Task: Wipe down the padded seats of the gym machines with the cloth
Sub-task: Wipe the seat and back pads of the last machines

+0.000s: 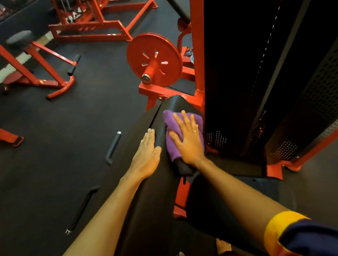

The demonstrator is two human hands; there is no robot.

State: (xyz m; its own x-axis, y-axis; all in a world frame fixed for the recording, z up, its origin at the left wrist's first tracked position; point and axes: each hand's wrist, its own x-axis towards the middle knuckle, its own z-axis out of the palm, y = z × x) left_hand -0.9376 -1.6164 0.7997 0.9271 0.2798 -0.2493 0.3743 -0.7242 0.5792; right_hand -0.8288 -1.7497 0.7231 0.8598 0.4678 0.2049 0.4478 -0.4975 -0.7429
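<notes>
Cloth [169, 119] is pressed on the black pad [174, 104] under the flat, open right hand [188, 141]; the pad edge is steadied by the flat, open left hand [145, 152]. Wiping is judged midway; the round seat [19, 39] far left is probably left to do.

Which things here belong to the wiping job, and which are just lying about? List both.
Job: cloth; pad; right hand, pressing the cloth flat; left hand, resting on the pad.
Lying about: red plate; stool; handle.
</notes>
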